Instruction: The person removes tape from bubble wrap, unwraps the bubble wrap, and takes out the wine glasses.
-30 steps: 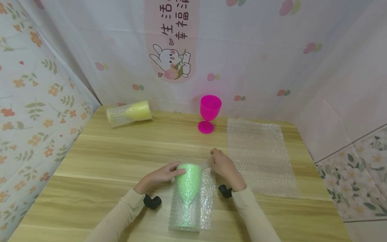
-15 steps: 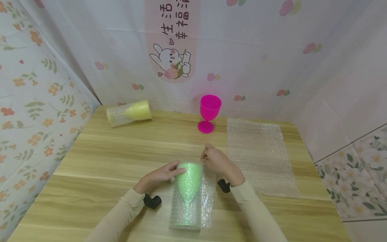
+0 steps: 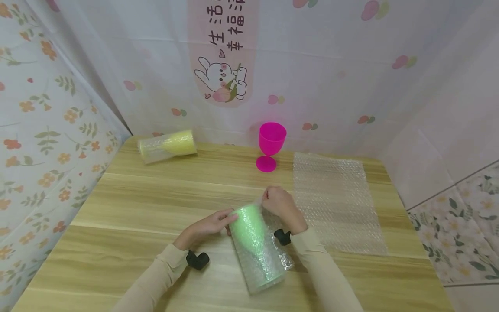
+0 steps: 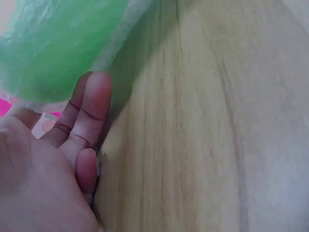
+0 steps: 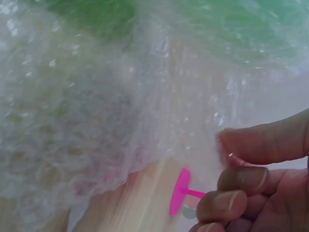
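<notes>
A green goblet point(image 3: 250, 229), rolled in clear bubble wrap point(image 3: 242, 264), lies in front of me, its bowl pointing away and its base toward the near right. At the bowl's left side my left hand point(image 3: 212, 223) holds the bundle, thumb over the top. The left wrist view shows that hand's fingers point(image 4: 95, 99) along the wrapped green bowl point(image 4: 58, 53). Beyond the bowl's right corner, my right hand point(image 3: 280, 203) pinches the wrap's edge. Seen from the right wrist, its fingers point(image 5: 224, 203) are curled beside the translucent sheet point(image 5: 87, 111).
A pink goblet point(image 3: 271, 141) stands upright at the table's back. To its right a flat bubble wrap sheet point(image 3: 335, 201) is spread out. A yellow goblet in bubble wrap point(image 3: 179, 144) lies at the back left. Curtains enclose the back and left of the wooden table point(image 3: 128, 208).
The wrapped green goblet has turned, its base end swinging to the right and its bowl tipping slightly up. My right hand has moved left toward the bowl; the left hand has stayed nearly in place.
</notes>
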Demonstrator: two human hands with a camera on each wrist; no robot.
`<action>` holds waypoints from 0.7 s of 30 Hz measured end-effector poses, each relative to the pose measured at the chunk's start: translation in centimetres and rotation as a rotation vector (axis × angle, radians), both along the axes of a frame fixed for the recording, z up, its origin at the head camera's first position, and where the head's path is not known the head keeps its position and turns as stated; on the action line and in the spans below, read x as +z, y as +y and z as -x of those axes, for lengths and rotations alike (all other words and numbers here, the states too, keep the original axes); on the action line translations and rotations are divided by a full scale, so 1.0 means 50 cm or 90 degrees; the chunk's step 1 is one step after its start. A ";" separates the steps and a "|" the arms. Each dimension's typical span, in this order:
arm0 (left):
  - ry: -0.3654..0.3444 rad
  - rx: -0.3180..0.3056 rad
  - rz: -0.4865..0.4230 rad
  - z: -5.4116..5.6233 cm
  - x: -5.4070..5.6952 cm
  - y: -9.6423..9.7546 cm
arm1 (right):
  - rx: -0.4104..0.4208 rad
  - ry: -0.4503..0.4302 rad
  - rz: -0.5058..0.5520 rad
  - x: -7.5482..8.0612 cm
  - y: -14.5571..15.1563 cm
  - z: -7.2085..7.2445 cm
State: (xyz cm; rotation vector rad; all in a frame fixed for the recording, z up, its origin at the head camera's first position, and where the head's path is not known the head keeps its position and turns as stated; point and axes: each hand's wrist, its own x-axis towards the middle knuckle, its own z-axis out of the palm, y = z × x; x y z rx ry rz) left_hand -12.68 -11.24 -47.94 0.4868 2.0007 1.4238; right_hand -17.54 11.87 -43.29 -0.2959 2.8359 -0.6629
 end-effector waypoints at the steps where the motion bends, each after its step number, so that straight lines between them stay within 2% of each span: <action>1: -0.003 0.006 0.002 -0.001 0.001 0.000 | -0.007 -0.003 -0.007 0.002 -0.001 -0.001; 5: -0.013 0.034 0.007 -0.001 0.001 0.004 | -0.031 -0.049 -0.029 0.017 -0.003 -0.007; 10: -0.028 0.087 0.036 -0.001 0.003 0.012 | -0.028 -0.107 -0.059 0.043 0.000 -0.015; 14: -0.033 0.116 0.030 -0.001 0.006 0.020 | -0.021 -0.123 -0.036 0.055 0.007 -0.013; 16: -0.033 0.136 0.017 -0.001 0.005 0.025 | -0.014 -0.126 0.000 0.055 0.011 -0.009; 21: -0.042 0.195 0.006 -0.003 0.004 0.035 | -0.023 -0.140 0.177 0.040 0.011 0.009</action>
